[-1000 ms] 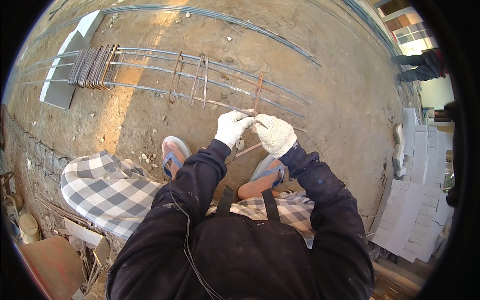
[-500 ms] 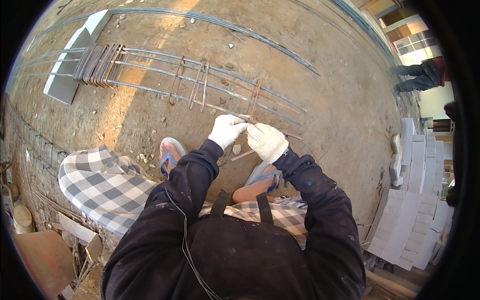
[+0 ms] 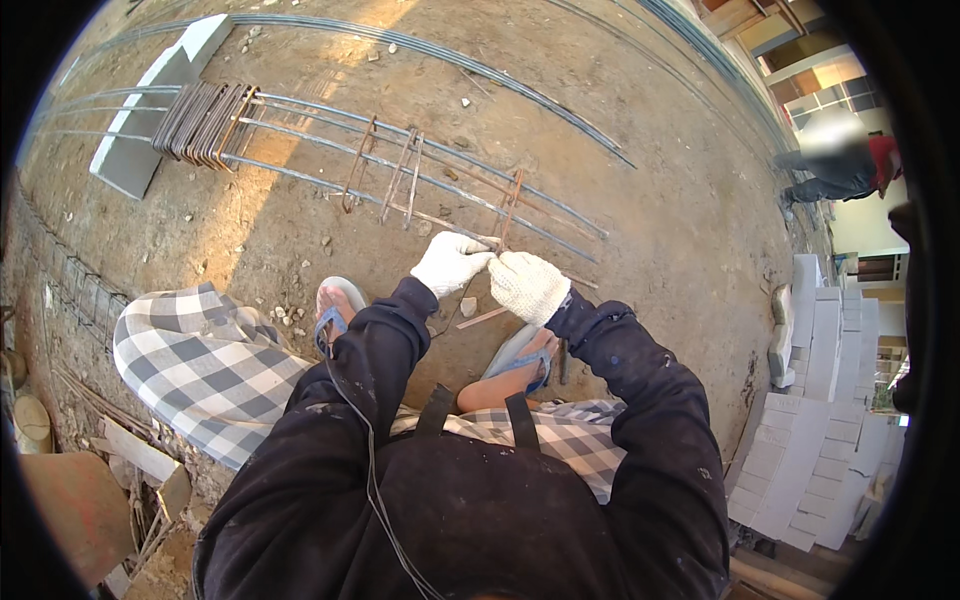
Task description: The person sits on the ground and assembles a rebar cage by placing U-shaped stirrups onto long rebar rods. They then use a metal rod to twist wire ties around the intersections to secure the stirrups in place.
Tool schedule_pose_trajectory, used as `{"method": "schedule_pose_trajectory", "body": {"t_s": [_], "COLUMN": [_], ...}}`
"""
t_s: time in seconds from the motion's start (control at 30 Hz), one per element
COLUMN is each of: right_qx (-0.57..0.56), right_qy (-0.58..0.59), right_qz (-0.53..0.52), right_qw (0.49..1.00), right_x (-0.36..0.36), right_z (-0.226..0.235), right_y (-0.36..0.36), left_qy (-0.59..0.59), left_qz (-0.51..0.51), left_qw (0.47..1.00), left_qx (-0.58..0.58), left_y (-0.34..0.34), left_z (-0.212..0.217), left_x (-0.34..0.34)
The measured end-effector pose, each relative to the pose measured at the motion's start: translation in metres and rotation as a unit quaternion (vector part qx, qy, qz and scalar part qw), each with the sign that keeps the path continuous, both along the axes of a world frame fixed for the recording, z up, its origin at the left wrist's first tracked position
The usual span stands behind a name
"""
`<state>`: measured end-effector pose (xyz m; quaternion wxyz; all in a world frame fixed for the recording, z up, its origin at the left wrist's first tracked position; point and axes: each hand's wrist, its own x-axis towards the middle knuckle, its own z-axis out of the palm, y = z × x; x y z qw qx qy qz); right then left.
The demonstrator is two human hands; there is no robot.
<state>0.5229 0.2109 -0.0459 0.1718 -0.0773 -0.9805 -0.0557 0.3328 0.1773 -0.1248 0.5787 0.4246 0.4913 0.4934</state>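
Both my hands wear white knit gloves and meet at the near long steel bar, where a rusty stirrup [image 3: 514,200] crosses it. My left hand [image 3: 450,264] is closed, its thumb and fingers pinching the bar close to the crossing. Right beside it, my right hand [image 3: 530,288] is closed too, fingertips at the foot of the stirrup; what they hold is too small to make out. Several long bars [image 3: 330,133] run left from here. More stirrups [image 3: 360,165] stand spaced along them, and a tight bundle of stirrups [image 3: 205,122] hangs near their far left part.
A pale block [image 3: 128,150] sits under the bars at the left. Another bundle of long bars [image 3: 480,75] lies beyond. White blocks [image 3: 800,450] are stacked at the right, and a person [image 3: 845,170] is at the upper right. My sandalled feet [image 3: 515,365] flank the work.
My hands stay together at the same crossing, with only slight finger movement. The whole view has shifted a little, and the person at the upper right has changed posture.
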Motion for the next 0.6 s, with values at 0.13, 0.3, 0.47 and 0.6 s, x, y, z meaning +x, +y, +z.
{"method": "schedule_pose_trajectory", "body": {"t_s": [0.13, 0.3, 0.47, 0.6], "right_qx": [-0.042, -0.101, -0.241, -0.316], "right_qy": [-0.023, 0.013, 0.042, -0.105], "right_qz": [-0.022, -0.041, -0.359, -0.440], "right_qw": [0.999, 0.994, 0.901, 0.834], "right_x": [0.003, 0.010, 0.005, -0.012], "right_z": [-0.008, -0.012, 0.007, 0.014], "right_y": [0.004, -0.002, -0.023, -0.013], "left_qy": [-0.005, -0.039, -0.074, -0.054], "left_qz": [-0.007, 0.030, 0.054, 0.045], "left_qw": [1.000, 0.999, 0.995, 0.996], "left_qx": [-0.008, -0.014, -0.046, -0.059], "left_y": [0.003, -0.003, 0.002, 0.004], "left_z": [-0.002, 0.008, 0.016, 0.014], "left_x": [-0.002, 0.003, 0.007, 0.004]}}
